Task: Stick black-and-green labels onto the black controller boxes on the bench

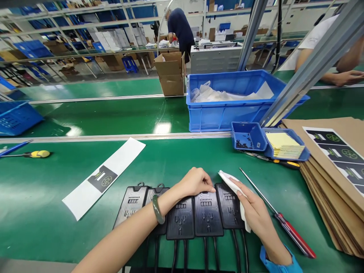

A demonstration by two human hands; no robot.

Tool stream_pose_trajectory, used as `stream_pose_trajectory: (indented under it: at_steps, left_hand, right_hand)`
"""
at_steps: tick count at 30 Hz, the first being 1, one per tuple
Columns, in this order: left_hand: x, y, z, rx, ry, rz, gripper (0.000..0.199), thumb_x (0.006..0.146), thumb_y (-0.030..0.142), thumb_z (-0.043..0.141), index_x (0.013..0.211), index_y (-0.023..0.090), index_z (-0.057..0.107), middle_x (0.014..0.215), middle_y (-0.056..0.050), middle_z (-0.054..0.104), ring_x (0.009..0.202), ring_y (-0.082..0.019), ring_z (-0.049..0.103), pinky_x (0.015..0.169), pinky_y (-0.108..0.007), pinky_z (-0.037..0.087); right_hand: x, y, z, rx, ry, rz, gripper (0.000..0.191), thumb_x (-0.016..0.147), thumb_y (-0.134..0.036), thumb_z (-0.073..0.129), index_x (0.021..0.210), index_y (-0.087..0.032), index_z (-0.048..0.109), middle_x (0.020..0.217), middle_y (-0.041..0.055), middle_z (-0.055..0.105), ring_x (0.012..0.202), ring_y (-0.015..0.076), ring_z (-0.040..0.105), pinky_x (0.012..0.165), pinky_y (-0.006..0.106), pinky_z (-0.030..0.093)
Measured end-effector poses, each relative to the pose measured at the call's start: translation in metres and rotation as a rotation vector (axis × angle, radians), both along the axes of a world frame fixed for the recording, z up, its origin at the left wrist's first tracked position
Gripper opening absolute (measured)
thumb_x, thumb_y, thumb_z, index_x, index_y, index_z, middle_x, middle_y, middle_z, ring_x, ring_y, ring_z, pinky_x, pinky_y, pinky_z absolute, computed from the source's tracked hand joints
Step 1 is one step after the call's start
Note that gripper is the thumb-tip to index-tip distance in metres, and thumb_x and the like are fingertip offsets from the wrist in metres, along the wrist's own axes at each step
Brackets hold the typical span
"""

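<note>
Fingers of my right hand (254, 208) are wrapped over a folded white cloth (245, 214), holding it along the right side of the last black device in the row, the fifth black device (231, 210). My left hand (195, 182) crosses over the row from the left, its fingers curled in and the thumb and fingertips brought together at the top edge of the fourth black device (209, 218); I cannot tell whether they pinch anything there or only rest against it. On that wrist I have a green bangle (157, 209), and at my right wrist a blue sleeve (280, 262) shows.

All five devices lie side by side on the green bench (182, 159) right in front of me, displays up, with black cables (184, 254) running toward me. My left forearm hides part of the two at the left end.

Just to the right of my right hand lies a screwdriver (295, 233) with a red handle, slanting, its tip pointing away from me. Beyond the row on the left is a white strip (122, 161) bearing a dark printed label (102, 179). Farther right I have a stack of brown cardboard (327, 189) with a label sheet (338, 155) on top. Near its far left corner sit a small blue tray (233, 136) of tiny black pieces and another holding yellow slips (284, 145). Behind them stands a large blue bin (236, 115) with whitish plastic inside.
</note>
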State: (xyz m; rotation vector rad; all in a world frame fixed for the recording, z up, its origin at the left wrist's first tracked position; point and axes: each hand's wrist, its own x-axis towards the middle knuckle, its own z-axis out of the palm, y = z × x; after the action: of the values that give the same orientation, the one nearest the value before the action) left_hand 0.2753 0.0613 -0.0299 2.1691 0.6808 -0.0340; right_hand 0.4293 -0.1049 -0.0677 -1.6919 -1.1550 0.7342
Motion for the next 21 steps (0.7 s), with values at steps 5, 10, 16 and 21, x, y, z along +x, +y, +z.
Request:
stream_pose_trajectory:
  at_steps: [5,10,16,21]
  left_hand:
    - [-0.001,0.000,-0.002,0.095,0.029,0.072,0.024,0.089,0.012,0.050,0.084,0.018,0.073,0.082,-0.003,0.074,0.076,-0.018,0.066,0.068,-0.025,0.042]
    - [-0.002,-0.003,0.000,0.108,0.015,0.076,0.026,0.093,0.026,0.051,0.079,0.018,0.073,0.075,-0.001,0.073,0.068,-0.016,0.065,0.064,-0.023,0.041]
    - [0.003,-0.002,0.006,0.098,0.034,-0.030,0.013,0.075,0.013,0.066,0.077,0.019,0.077,0.075,-0.002,0.076,0.068,-0.016,0.066,0.060,-0.022,0.040]
    - [0.005,0.004,0.009,0.146,0.041,-0.133,0.017,0.068,0.005,0.062,0.065,0.018,0.073,0.060,0.002,0.069,0.058,-0.012,0.061,0.057,-0.021,0.037]
  right_hand:
    - [0.001,-0.001,-0.002,-0.002,0.035,-0.008,0.043,0.096,-0.045,0.043,0.131,-0.028,0.060,0.140,0.0033,0.056,0.136,0.0266,0.044,0.117,0.053,0.026]
    - [0.000,0.000,0.001,-0.002,0.065,-0.029,0.044,0.095,-0.048,0.045,0.131,-0.027,0.061,0.139,0.0041,0.057,0.133,0.0270,0.047,0.116,0.051,0.030]
    - [0.000,0.000,0.004,0.026,0.052,-0.022,0.044,0.095,-0.048,0.044,0.129,-0.028,0.062,0.138,0.0036,0.058,0.133,0.0275,0.048,0.115,0.050,0.033]
    - [-0.001,0.000,0.003,0.022,0.056,-0.029,0.044,0.094,-0.049,0.045,0.129,-0.028,0.063,0.138,0.0037,0.058,0.133,0.0282,0.047,0.115,0.051,0.031]
